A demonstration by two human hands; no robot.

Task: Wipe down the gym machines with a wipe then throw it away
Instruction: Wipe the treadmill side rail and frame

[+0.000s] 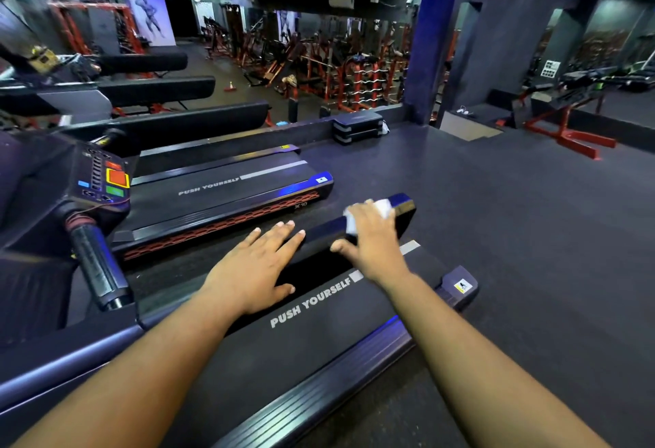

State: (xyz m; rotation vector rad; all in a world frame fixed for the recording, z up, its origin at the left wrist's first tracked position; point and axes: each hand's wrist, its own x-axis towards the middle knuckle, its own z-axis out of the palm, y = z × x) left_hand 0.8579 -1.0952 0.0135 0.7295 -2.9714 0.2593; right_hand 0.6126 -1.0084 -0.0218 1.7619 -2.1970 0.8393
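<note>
I stand at a black treadmill [319, 337] whose belt reads "PUSH YOURSELF". A dark handrail [324, 231] runs away from me above the belt. My left hand [255, 267] lies flat on the near part of that rail, fingers straight and spread. Farther along, near the rail's end, my right hand [372, 238] holds a crumpled white wipe [384, 207] against the rail's top, fingers curved over it and thumb out to the left. Bits of the wipe show on both sides of the fingers.
A second treadmill [230, 192] stands on the left, its console [106, 178] and handle grip [95, 263] close to my left arm. More treadmills line up behind it. Dark floor spreads to the right, with a step platform [358, 127], a pillar [429, 40] and a red bench frame [574, 132].
</note>
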